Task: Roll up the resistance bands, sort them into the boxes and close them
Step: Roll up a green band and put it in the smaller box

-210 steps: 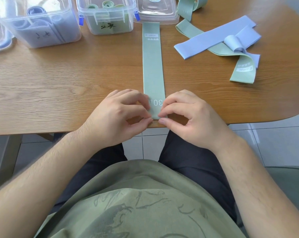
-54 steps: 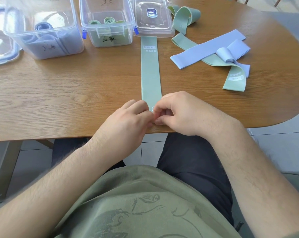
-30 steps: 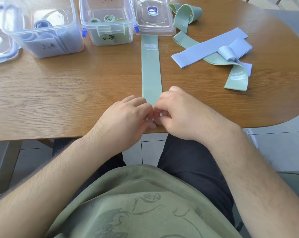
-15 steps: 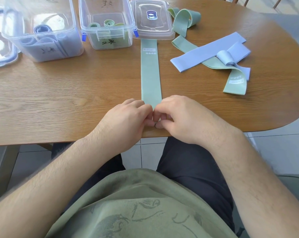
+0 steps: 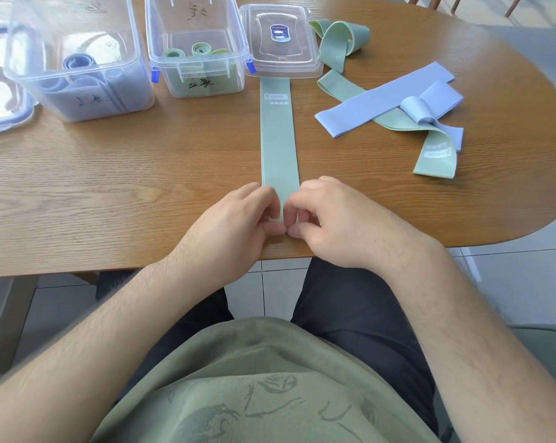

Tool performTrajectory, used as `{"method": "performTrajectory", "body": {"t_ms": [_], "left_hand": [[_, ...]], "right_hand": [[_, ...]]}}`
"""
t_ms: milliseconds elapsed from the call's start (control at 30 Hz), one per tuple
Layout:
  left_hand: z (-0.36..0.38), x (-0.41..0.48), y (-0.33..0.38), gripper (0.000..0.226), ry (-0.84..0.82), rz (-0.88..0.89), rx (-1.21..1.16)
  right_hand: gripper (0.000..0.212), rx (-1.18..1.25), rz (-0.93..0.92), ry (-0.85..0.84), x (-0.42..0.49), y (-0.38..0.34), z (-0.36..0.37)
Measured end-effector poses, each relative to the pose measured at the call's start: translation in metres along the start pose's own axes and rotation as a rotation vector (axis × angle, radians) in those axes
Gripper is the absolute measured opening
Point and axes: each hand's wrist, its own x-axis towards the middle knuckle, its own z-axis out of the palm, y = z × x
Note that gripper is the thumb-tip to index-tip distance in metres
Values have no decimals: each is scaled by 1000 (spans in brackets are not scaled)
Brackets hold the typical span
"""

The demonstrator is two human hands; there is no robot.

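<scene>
A long green resistance band (image 5: 278, 139) lies flat on the wooden table (image 5: 110, 193), stretching away from me toward the boxes. My left hand (image 5: 231, 225) and my right hand (image 5: 331, 219) pinch its near end from both sides, fingers curled over a small rolled part that is mostly hidden. At the far left stands an open clear box (image 5: 78, 68) with blue rolled bands. Beside it stands an open clear box (image 5: 196, 55) with green rolls.
A clear lid (image 5: 281, 43) lies right of the green box, touching the band's far end. Another lid (image 5: 1, 100) shows at the left edge. Loose blue bands (image 5: 375, 103) and green bands (image 5: 436, 155) are piled at the right; a looped green band (image 5: 337, 43) sits behind.
The band's near end has been rolled a little farther up the table since the earliest frame; the printed numbers are now hidden in the roll. Both hands stay pinched on it.
</scene>
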Motion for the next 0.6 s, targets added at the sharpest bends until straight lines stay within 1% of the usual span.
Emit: {"method": "performTrajectory", "body": {"t_ms": [67, 133, 267, 400, 500, 600], "left_hand": [[-1, 0, -1, 14, 5, -5, 0], [-1, 0, -3, 15, 23, 28, 15], [5, -4, -3, 13, 91, 70, 78], [4, -7, -6, 26, 89, 131, 74], [-2, -8, -13, 18, 52, 152, 61], [-4, -7, -16, 11, 63, 186, 64]], "right_hand": [[13, 39, 7, -8, 1, 2, 0], [13, 63, 14, -4, 3, 4, 0], [10, 69, 20, 8, 4, 5, -1], [11, 73, 26, 1, 4, 5, -2], [12, 82, 38, 5, 4, 5, -1], [11, 81, 31, 2, 3, 4, -2]]}}
